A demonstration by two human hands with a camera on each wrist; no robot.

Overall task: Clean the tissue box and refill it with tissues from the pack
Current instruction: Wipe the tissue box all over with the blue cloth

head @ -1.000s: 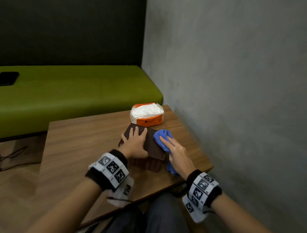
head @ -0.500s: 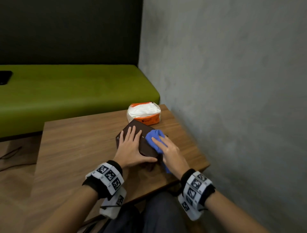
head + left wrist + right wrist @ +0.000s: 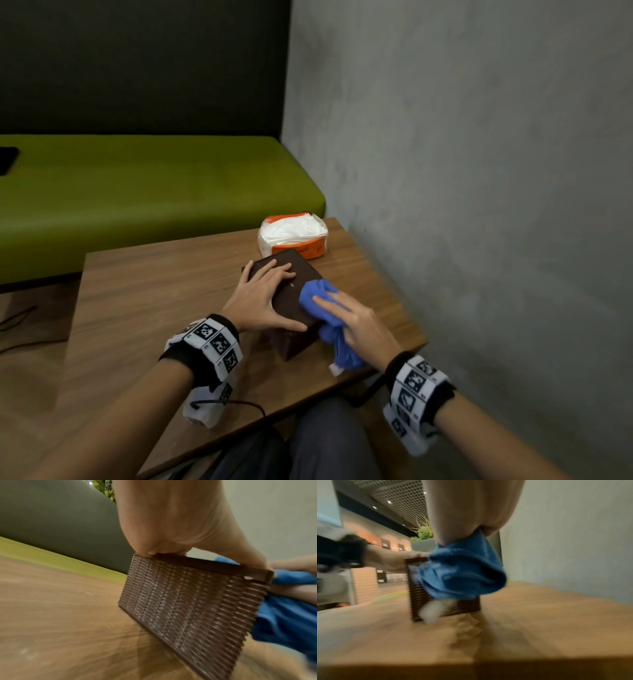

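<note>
A dark brown woven tissue box stands on the wooden table, its ribbed side filling the left wrist view. My left hand lies flat on the lid, fingers straight, thumb along the near edge. My right hand presses a blue cloth on the lid's right edge; the cloth hangs down the side and passes between thumb and fingers. The orange and white tissue pack sits just behind the box, open at the top.
A grey wall runs close along the table's right edge. A green bench stands behind the table, with a dark flat object at its far left. My knees are under the near edge.
The right hand has slid the blue cloth from the lid's far right corner back toward me along the right edge. The left hand stays flat on the lid.
</note>
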